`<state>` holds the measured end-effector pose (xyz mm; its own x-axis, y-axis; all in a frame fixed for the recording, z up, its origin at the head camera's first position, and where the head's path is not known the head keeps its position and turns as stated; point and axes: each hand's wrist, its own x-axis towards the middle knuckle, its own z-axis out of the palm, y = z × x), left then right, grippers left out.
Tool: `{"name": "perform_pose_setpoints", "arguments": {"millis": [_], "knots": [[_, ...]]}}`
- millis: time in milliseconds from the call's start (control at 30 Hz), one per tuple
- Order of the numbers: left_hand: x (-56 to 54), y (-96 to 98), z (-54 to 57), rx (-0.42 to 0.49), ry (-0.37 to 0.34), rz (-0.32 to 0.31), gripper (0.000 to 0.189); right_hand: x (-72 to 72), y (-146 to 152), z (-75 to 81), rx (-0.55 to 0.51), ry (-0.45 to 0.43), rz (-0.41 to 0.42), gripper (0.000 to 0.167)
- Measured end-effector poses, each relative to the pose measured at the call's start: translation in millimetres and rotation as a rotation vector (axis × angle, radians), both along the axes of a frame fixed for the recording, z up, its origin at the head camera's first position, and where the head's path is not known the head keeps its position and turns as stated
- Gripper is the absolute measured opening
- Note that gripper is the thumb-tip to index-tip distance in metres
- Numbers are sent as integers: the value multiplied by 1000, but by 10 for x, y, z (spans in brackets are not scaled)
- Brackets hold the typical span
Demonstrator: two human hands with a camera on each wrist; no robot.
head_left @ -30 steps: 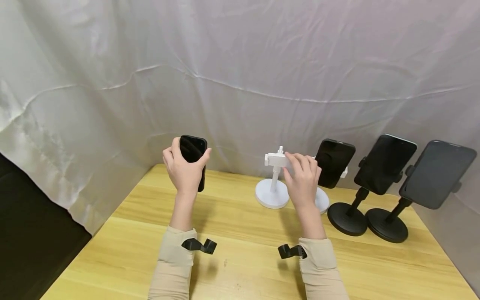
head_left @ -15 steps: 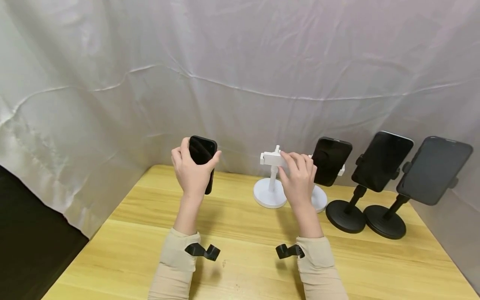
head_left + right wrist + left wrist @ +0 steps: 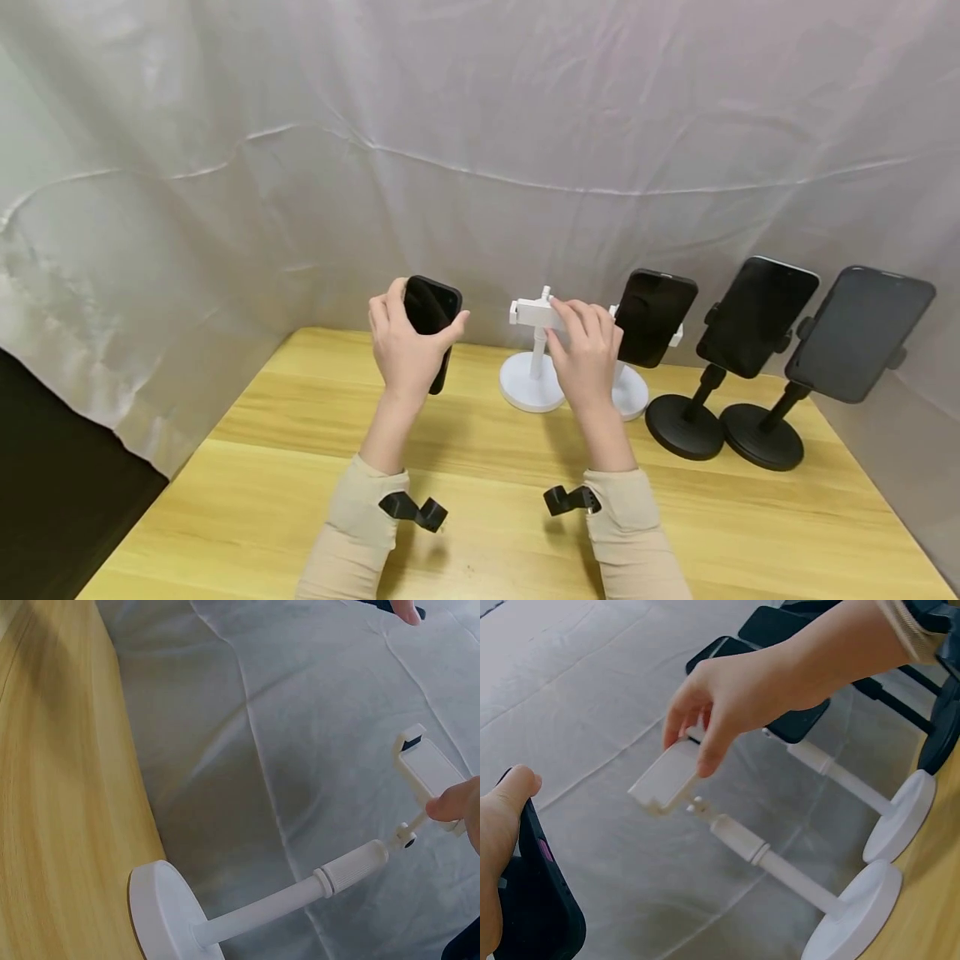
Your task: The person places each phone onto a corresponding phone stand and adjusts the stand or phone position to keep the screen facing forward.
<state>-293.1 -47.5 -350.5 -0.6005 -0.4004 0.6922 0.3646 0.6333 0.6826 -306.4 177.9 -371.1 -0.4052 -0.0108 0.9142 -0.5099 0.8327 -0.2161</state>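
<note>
My left hand grips a black smartphone by its edges, fingers on the far side and thumb on the near one. The phone is raised over the wooden table, tilted, left of a white phone stand. With thumb and fingers my right hand pinches the right end of this stand's white clamp; in the left wrist view the clamp has no phone in it. The stand's round base rests on the table. In the right wrist view its ribbed neck and a thumb show.
Right of my right hand, a second white stand bears a black phone. Beyond it, two black stands hold phones, the rightmost phone being larger. A grey curtain hangs behind the wooden table.
My left hand has carried the phone rightward, closer to the white stand. My right hand keeps its pinch on the clamp, while the whole view has shifted slightly.
</note>
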Motion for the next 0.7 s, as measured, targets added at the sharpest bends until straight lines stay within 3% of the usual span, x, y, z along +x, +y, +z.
{"name": "perform_pose_setpoints", "arguments": {"millis": [433,700], "knots": [[72,226,-89,-87,16,-35,85,87,101,-6,-8,14,-3,34],[41,338,-110,-167,25,-56,91,88,152,2,-9,29,13,34]]}}
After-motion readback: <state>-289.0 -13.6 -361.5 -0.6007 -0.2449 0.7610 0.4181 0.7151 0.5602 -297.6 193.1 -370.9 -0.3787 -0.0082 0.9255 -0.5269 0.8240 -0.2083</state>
